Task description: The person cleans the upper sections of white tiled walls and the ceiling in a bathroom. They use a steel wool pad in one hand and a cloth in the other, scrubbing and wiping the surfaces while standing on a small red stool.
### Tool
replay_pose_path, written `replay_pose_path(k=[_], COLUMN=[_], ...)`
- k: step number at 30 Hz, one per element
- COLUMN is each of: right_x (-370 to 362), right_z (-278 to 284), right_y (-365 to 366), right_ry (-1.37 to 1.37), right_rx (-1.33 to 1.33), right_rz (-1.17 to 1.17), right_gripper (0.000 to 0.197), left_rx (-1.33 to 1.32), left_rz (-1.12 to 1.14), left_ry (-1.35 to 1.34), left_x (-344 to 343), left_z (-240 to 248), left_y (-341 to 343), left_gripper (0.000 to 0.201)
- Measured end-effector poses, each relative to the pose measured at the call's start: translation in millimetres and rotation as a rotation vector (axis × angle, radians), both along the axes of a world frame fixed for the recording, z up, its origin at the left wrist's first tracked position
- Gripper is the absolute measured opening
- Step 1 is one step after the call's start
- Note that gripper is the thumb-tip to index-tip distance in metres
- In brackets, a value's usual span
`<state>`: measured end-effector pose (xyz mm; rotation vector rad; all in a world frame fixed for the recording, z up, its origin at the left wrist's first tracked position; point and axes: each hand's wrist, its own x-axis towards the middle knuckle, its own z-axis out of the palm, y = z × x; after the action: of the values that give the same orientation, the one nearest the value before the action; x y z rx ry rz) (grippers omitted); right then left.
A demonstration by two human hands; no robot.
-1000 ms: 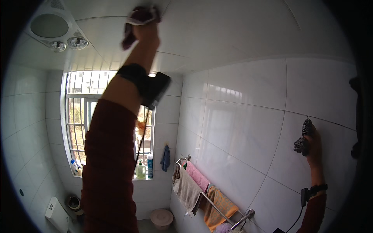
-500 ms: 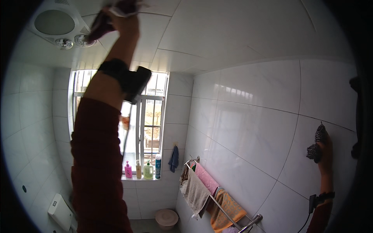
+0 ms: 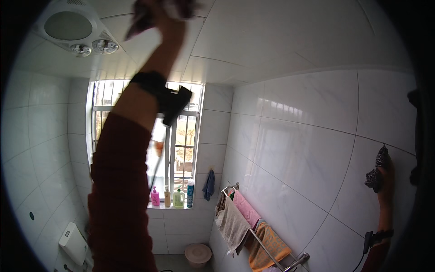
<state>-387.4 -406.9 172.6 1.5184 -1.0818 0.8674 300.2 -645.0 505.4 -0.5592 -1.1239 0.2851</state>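
Raised high, my left hand (image 3: 168, 26) presses a dark purple cloth (image 3: 141, 19) to or near the white ceiling panels (image 3: 253, 31); both are blurred by motion, and part of the cloth runs out at the upper edge. A black device is strapped to the left forearm, below it a dark red sleeve. At the far right my right hand (image 3: 386, 177) is closed round a black-and-white patterned cloth (image 3: 373, 180), close to the tiled wall (image 3: 308, 104). Whether it leans on the wall I cannot tell. A strap with a cable sits on that wrist.
A ceiling heater-light unit (image 3: 68, 26) is at the upper left. Bottles (image 3: 179, 198) line the sill of the barred window (image 3: 185, 149). A towel rack (image 3: 299, 261) with several towels projects from the right wall. Below are a lidded bucket (image 3: 198, 255) and a white cistern (image 3: 74, 242).
My left hand and its cloth have moved right along the ceiling, away from the heater-light unit. The whole view has shifted slightly. My right hand keeps its place by the wall.
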Motion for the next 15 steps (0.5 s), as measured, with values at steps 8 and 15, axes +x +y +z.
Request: replay_pose_path(k=[8,15], right_x=[11.7,25.1], right_z=[2.3,6.2], right_y=[0.3,8.3], right_ry=[-0.327,-0.529], right_rx=[0.092,0.189], right_rz=[0.29,0.48], right_gripper=[0.034,0.034], left_rx=[0.508,0.427], left_rz=[-0.137,-0.375], left_ry=[0.11,-0.346], left_x=[171.5,48.0], left_z=[5.7,4.6], left_y=[13.0,-34.0], left_gripper=[0.018,0.022])
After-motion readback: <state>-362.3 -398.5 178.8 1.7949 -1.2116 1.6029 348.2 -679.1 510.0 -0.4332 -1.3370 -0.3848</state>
